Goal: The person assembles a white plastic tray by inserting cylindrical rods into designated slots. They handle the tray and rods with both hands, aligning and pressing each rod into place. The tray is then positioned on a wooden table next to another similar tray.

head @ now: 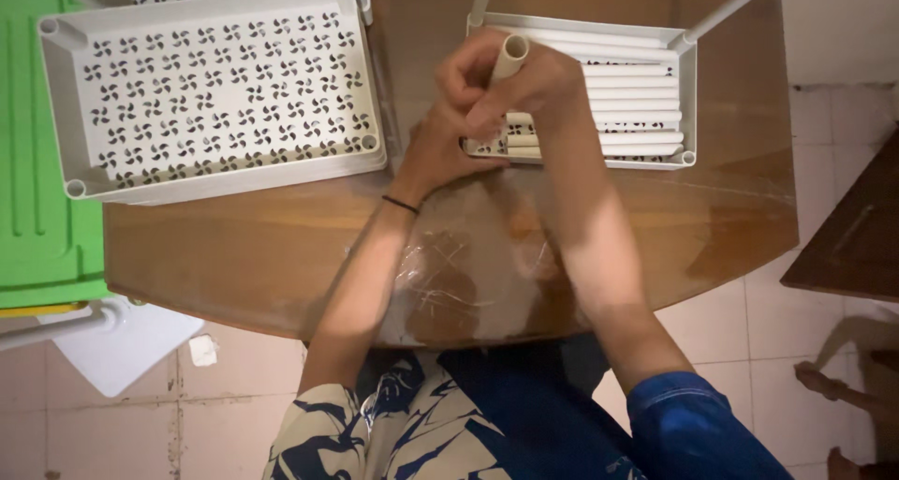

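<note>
Fingers of both hands clenched around one cream plastic tube, held upright just above the near-left corner of the white tray of tubes. Left hand and right hand touch each other. Perforated white shelf panel lies well left of that tray, both on the wooden tabletop.

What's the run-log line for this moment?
left hand: gripping cream tube | right hand: gripping same tube, upright | behind: white tray of tubes | left: perforated shelf panel | surface: wooden table
</note>
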